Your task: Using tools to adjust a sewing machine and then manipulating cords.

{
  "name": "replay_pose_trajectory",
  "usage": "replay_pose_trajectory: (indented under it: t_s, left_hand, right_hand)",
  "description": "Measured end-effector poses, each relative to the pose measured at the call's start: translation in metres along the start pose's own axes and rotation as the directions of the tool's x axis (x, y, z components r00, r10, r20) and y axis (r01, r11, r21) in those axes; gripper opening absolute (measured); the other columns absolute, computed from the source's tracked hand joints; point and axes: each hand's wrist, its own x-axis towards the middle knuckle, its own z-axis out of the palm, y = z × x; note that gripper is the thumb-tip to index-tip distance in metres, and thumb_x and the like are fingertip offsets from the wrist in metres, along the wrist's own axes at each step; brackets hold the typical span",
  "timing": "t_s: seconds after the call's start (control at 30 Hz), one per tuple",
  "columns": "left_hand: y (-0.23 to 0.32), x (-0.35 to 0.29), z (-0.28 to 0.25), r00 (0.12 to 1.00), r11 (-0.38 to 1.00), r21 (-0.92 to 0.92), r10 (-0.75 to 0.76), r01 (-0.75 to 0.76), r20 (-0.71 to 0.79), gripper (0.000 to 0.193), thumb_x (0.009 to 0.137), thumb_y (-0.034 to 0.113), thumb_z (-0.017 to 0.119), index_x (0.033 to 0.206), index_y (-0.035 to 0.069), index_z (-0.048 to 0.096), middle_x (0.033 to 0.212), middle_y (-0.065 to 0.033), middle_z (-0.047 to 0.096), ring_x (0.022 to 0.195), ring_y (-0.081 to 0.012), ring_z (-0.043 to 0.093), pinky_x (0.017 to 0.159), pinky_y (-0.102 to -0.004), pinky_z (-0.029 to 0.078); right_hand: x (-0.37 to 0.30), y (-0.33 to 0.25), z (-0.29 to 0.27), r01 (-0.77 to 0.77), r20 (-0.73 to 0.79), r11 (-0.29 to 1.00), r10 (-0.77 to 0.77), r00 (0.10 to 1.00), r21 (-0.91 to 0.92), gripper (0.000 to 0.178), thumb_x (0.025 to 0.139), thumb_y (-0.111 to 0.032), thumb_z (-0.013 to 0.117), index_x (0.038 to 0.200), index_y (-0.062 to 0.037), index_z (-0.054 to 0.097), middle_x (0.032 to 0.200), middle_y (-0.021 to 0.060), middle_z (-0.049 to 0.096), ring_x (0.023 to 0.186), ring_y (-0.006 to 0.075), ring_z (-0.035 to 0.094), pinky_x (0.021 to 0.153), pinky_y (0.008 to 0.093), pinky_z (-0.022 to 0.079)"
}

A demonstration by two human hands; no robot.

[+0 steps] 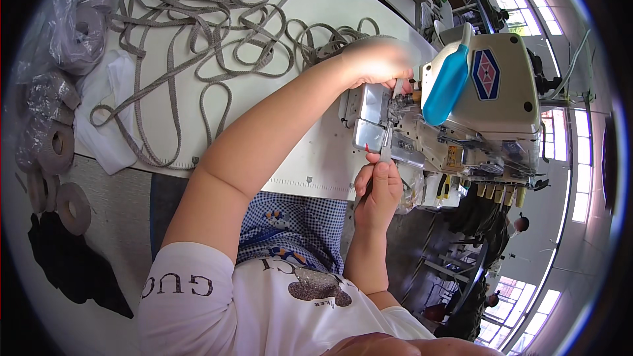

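Observation:
At the sewing machine (508, 86), both my hands are at a narrow grey strap (387, 142), one on either side of the presser foot area. My left hand (379, 60) reaches across to the far side, its fingers closed on the strap; glare blurs part of it. Nearer to me, my right hand (379, 188) pinches the strap between thumb and fingers, with a length hanging below. A small red tip shows beside these fingers; I cannot tell what it is. The strap's middle is partly hidden by machine parts.
Loops of grey strap (198, 16) lie tangled on the white table (290, 151). To the left are a white cloth (109, 118), plastic-wrapped rolls (56, 138), a loose roll (74, 209) and black fabric (76, 267). A blue piece (446, 86) fronts the machine. People sit farther right.

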Motion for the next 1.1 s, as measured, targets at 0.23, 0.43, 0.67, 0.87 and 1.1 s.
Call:
replay_pose_trajectory:
  t_s: [0.23, 0.43, 0.67, 0.87, 1.1]
  left_hand:
    - [0.0059, -0.0043, 0.0013, 1.000, 1.000, -0.014, -0.005, 0.005, -0.001, 0.021, 0.086, 0.021, 0.055, 0.092, 0.001, 0.060, 0.081, -0.0074, 0.061, 0.073, -0.0138, 0.058, 0.069, -0.0259, 0.047]
    - [0.0037, -0.0045, 0.0013, 1.000, 0.999, -0.034, -0.001, 0.001, 0.006, 0.023, 0.087, 0.026, 0.056, 0.088, 0.004, 0.060, 0.078, -0.0043, 0.059, 0.071, -0.0111, 0.054, 0.069, -0.0252, 0.046]
    - [0.0024, -0.0025, 0.0012, 1.000, 0.999, -0.041, 0.004, -0.004, 0.010, 0.021, 0.086, 0.021, 0.055, 0.093, 0.001, 0.060, 0.082, -0.0073, 0.062, 0.074, -0.0137, 0.058, 0.070, -0.0261, 0.048]
    - [0.0032, -0.0041, 0.0015, 1.000, 1.000, -0.026, -0.008, 0.008, 0.009, 0.022, 0.087, 0.025, 0.055, 0.094, 0.004, 0.061, 0.081, -0.0041, 0.060, 0.073, -0.0114, 0.054, 0.071, -0.0256, 0.046]
    - [0.0031, -0.0046, 0.0012, 1.000, 1.000, -0.017, -0.011, 0.011, -0.002, 0.022, 0.087, 0.025, 0.054, 0.094, 0.006, 0.061, 0.082, -0.0039, 0.059, 0.074, -0.0112, 0.054, 0.071, -0.0255, 0.046]
  right_hand:
    - [0.0002, 0.0010, -0.0017, 0.006, 0.011, 1.000, -0.006, 1.000, 0.001, 0.026, 0.093, -0.023, 0.044, 0.097, -0.0002, 0.056, 0.053, 0.0013, 0.045, 0.046, 0.0052, 0.036, 0.046, 0.0178, 0.028]
    - [0.0001, 0.0009, -0.0020, 0.001, 0.018, 1.000, -0.001, 1.000, 0.011, 0.025, 0.094, -0.022, 0.044, 0.098, -0.0002, 0.056, 0.054, 0.0017, 0.046, 0.046, 0.0055, 0.036, 0.046, 0.0179, 0.028]
    - [-0.0001, 0.0004, -0.0010, 0.009, 0.016, 1.000, -0.009, 1.000, 0.017, 0.025, 0.094, -0.021, 0.043, 0.098, 0.0000, 0.056, 0.055, 0.0021, 0.046, 0.047, 0.0057, 0.036, 0.047, 0.0182, 0.029]
    - [0.0006, 0.0022, -0.0039, 0.020, 0.045, 0.999, -0.022, 0.999, 0.046, 0.026, 0.094, -0.022, 0.044, 0.097, 0.0010, 0.056, 0.059, 0.0020, 0.052, 0.048, 0.0050, 0.040, 0.045, 0.0160, 0.031]
    - [0.0002, 0.0019, -0.0014, 0.007, 0.016, 1.000, -0.007, 1.000, 0.027, 0.025, 0.094, -0.020, 0.043, 0.098, 0.0002, 0.056, 0.054, 0.0016, 0.045, 0.046, 0.0058, 0.036, 0.046, 0.0181, 0.028]
